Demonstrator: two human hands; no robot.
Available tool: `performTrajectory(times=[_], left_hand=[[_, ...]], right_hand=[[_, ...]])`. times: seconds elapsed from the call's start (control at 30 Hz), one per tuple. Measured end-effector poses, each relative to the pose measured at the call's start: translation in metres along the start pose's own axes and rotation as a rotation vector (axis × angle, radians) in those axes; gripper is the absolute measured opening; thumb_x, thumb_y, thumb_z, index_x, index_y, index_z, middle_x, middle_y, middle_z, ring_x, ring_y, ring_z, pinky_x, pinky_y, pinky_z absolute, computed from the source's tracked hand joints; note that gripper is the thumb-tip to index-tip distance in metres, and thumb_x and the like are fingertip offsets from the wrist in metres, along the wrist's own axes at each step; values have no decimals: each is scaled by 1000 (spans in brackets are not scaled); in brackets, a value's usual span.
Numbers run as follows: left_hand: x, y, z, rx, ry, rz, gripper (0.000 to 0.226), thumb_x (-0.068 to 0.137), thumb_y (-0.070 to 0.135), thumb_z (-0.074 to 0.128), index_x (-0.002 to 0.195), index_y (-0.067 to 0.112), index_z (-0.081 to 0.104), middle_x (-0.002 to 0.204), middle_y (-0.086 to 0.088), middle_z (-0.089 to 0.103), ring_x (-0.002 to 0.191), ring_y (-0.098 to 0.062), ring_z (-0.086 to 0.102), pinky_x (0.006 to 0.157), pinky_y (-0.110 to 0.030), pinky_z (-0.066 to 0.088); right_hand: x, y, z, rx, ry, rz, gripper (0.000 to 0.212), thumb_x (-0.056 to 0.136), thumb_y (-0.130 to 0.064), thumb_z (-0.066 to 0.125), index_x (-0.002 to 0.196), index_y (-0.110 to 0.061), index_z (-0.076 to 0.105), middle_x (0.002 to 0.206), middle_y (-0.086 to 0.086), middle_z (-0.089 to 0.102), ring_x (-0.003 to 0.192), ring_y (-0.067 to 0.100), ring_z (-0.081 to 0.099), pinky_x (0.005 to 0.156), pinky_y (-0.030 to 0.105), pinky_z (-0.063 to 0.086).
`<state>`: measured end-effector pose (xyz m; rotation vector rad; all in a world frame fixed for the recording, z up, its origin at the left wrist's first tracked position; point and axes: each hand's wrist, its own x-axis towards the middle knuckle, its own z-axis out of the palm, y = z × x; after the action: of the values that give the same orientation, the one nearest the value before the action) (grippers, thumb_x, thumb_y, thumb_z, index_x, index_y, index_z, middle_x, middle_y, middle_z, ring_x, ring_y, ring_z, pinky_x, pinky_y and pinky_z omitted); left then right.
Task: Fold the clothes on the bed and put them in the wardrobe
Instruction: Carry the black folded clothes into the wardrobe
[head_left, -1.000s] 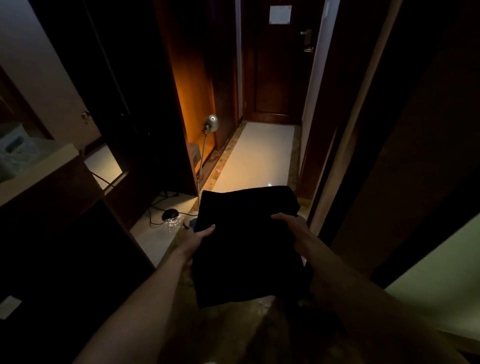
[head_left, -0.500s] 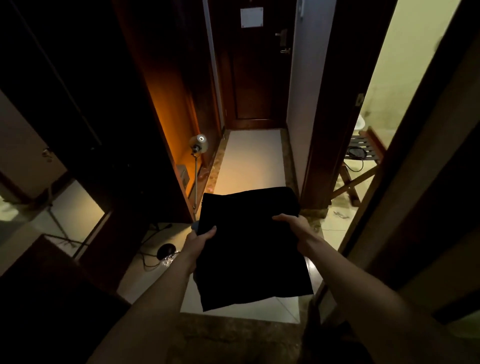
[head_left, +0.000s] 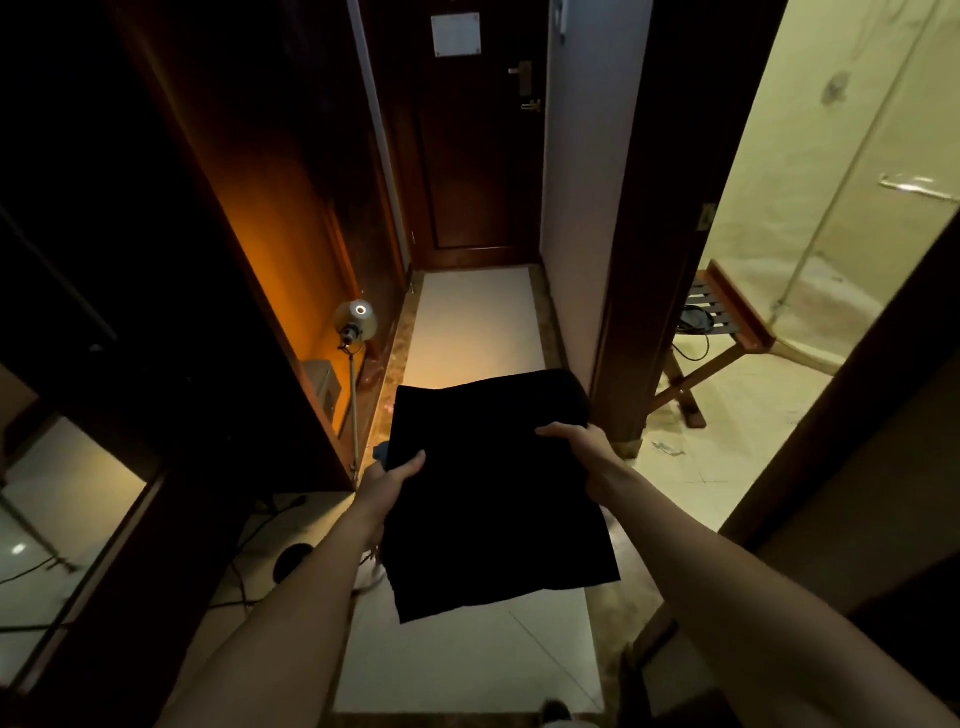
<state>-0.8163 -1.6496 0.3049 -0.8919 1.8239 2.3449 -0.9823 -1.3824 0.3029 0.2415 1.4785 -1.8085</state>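
I see open floor running straight ahead down the narrow corridor (head_left: 475, 322) to the closed door (head_left: 467, 156). On my left the dark wooden wardrobe (head_left: 270, 234) walls that side, with a lamp on a stand (head_left: 356, 319) at its foot. On my right a wooden door frame (head_left: 639, 260) stands close, and beyond it a folding luggage rack (head_left: 711, 332) blocks part of the tiled opening.

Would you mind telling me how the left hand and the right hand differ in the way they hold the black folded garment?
The left hand grips the black folded garment's left edge, lower in view; the right hand grips its right edge, higher up. The left thumb lies on top, while the right fingers curl over the cloth. Both hold it flat in the air.
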Motion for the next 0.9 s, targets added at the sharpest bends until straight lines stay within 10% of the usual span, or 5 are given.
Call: performTrajectory(times=[0.9], left_hand=[[298,168,-30,-95,-64,15,19,93,19,59,110,26,62,110,-7,64,106,-29,60,102,-39,38]], right_hand=[[259,-205,71,-33,-8,-15,55,81,-14,74,128,-7,47,112,15,64,86,26,69,68,32,57]])
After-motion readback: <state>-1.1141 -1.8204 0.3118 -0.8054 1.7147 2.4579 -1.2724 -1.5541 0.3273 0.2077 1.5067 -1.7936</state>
